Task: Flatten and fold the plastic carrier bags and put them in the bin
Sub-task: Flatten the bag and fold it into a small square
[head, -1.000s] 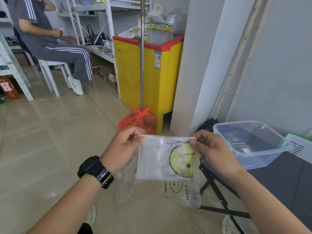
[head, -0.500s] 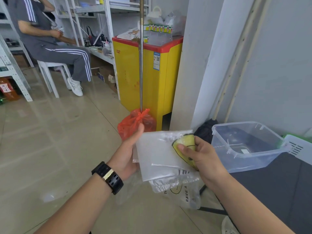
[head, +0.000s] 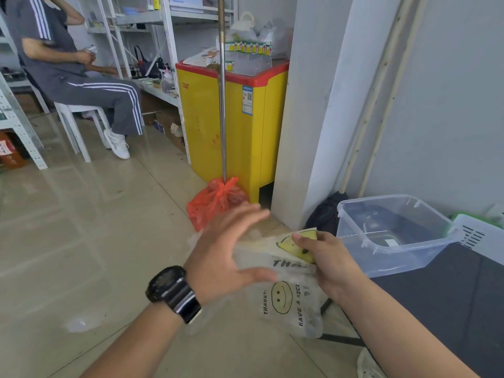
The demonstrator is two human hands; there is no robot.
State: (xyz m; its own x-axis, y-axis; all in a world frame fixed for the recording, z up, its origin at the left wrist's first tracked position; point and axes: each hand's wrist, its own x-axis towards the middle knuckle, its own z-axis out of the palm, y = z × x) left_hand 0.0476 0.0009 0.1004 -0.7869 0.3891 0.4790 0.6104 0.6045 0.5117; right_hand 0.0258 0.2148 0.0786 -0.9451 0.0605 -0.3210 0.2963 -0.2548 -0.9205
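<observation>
A clear plastic carrier bag (head: 283,287) with yellow smiley faces and black lettering hangs in the air in front of me, partly folded. My right hand (head: 324,257) pinches its upper right part, thumb on a yellow face. My left hand (head: 226,249), with a black watch on the wrist, lies flat with spread fingers against the bag's left side. The clear plastic bin (head: 392,233) stands on a dark table (head: 447,301) just right of my right hand.
A red tied bag (head: 215,200) and a metal pole (head: 222,105) stand by a yellow chest freezer (head: 231,126) ahead. A white pillar (head: 308,110) rises behind the bin. A person sits on a white chair (head: 73,118) far left, by metal shelving. A white device (head: 480,236) sits beside the bin.
The bag has tipped from upright to nearly flat and moved lower. My left hand let go of its top edge and spread flat on it; my right hand kept its pinch.
</observation>
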